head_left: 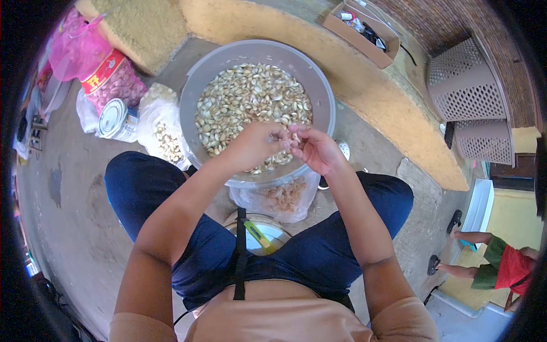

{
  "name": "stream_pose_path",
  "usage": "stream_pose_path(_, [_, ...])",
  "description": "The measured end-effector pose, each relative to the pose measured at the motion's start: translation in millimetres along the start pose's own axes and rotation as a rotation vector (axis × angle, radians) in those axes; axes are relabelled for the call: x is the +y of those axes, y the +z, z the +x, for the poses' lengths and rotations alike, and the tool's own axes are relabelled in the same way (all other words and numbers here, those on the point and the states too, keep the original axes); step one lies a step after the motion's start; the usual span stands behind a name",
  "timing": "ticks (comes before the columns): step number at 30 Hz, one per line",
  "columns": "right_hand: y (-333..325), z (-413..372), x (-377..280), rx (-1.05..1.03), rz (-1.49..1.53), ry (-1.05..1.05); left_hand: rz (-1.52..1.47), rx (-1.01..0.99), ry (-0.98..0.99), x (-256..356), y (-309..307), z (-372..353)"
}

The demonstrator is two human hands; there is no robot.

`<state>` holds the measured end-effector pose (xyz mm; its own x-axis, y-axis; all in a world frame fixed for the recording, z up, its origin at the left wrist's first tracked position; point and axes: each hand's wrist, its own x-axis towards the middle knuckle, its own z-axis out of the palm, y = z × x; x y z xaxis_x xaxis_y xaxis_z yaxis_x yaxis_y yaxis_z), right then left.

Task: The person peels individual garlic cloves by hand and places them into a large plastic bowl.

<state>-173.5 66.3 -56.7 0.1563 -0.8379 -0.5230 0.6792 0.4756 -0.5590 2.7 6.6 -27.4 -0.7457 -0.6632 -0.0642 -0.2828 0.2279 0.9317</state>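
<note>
A large grey tub [329, 108] stands in front of me, holding a thick layer of garlic cloves [250, 94]. Over its near side, my left hand [261, 143] and my right hand [317, 150] meet, fingertips almost touching. Between them is a small pale garlic clove [294, 137], pinched by the fingers of both hands; its far side is hidden by the fingertips. Below the tub's near rim lies a clear plastic bag [307, 202] with brownish dry skins [285, 195] in it. Left of the tub, another plastic bag [156, 102] holds pale cloves [167, 142].
Pink mesh sacks of garlic [117, 85] and a can [118, 118] stand at the left. A yellow-green cutter [259, 235] lies on a lid between my legs. A low yellow wall [364, 94] carries a cardboard box [362, 35]. Another person [513, 268] is at the right.
</note>
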Motion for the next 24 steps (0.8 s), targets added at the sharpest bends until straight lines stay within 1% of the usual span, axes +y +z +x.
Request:
stream_pose_path(3, [-20, 16, 12, 0.139, -0.153, 0.052, 0.064, -0.053, 0.009, -3, -1, -5])
stream_pose_path(5, [-48, 37, 31, 0.251, -0.277, 0.091, 0.082, -0.027, 0.049, 3, -2, -8])
stream_pose_path(8, [-77, 47, 70, 0.395, -0.515, 0.184, 0.155, -0.013, 0.115, 8, -4, -10])
stream_pose_path(10, [-114, 66, 118, 0.469, -0.501, 0.214, 0.192, -0.015, 0.145, 11, -5, -10])
stream_pose_path(11, [-118, 76, 134, 0.503, -0.495, 0.225, 0.2, -0.013, 0.155, 13, -6, -9])
stream_pose_path(12, [-105, 78, 140, 0.462, -0.496, 0.181, 0.207, -0.012, 0.16, 15, -6, -9])
stream_pose_path(15, [-39, 90, 152, 0.31, -0.493, 0.037, 0.236, -0.005, 0.172, 20, -6, -7])
stream_pose_path(18, [33, 129, 175, 0.121, -0.479, -0.118, 0.34, 0.01, 0.204, 26, -8, -5])
stream_pose_path(20, [68, 149, 185, -0.002, -0.468, -0.22, 0.31, 0.026, 0.208, 27, -11, -3])
stream_pose_path(23, [89, 146, 182, -0.101, -0.574, -0.22, 0.295, 0.042, 0.201, 24, -13, -3])
stream_pose_path(24, [84, 143, 180, -0.108, -0.601, -0.193, 0.295, 0.046, 0.197, 22, -13, -2])
